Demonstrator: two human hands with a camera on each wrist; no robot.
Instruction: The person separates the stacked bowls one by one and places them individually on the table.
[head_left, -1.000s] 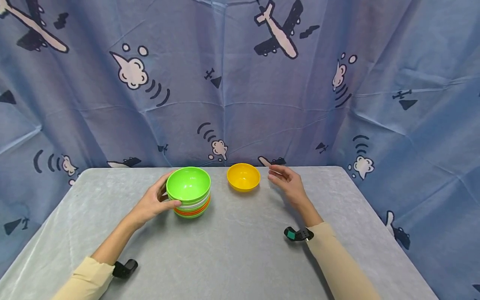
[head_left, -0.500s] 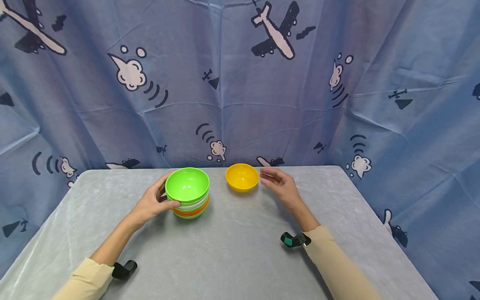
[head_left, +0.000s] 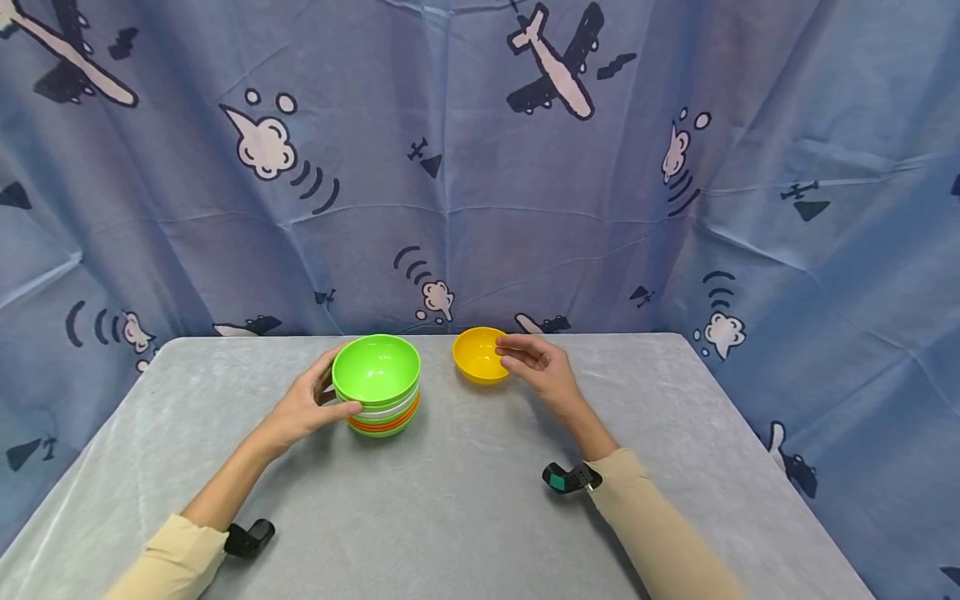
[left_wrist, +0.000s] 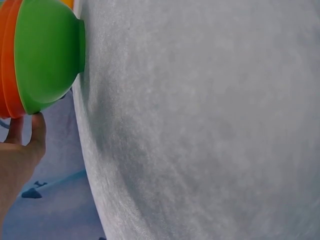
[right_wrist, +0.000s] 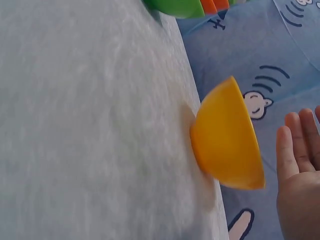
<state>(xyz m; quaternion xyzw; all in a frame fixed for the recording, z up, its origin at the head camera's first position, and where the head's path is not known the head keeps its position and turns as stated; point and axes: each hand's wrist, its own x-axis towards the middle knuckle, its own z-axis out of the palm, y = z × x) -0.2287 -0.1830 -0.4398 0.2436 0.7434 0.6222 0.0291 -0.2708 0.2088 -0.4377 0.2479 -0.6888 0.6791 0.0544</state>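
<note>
A stack of nested bowls (head_left: 378,375), bright green on top with white, green and orange rims below, stands left of the middle. My left hand (head_left: 311,408) grips its left side, thumb across the front and fingers around the back. In the left wrist view the lowest green bowl (left_wrist: 47,55) shows its foot at the table, with fingertips against the stack. A single yellow bowl (head_left: 476,357) sits upright to the right of the stack. Over its right rim hovers my right hand (head_left: 543,371); the right wrist view has the extended fingers (right_wrist: 285,150) apart from the yellow bowl's rim.
Both bowls stand near the far edge of a table under a pale grey cloth (head_left: 420,517). Right behind that edge hangs a blue curtain (head_left: 360,250) printed with planes and clouds.
My right hand has moved left, from beside the yellow bowl to over its right rim. The left hand and the stack have stayed in place.
</note>
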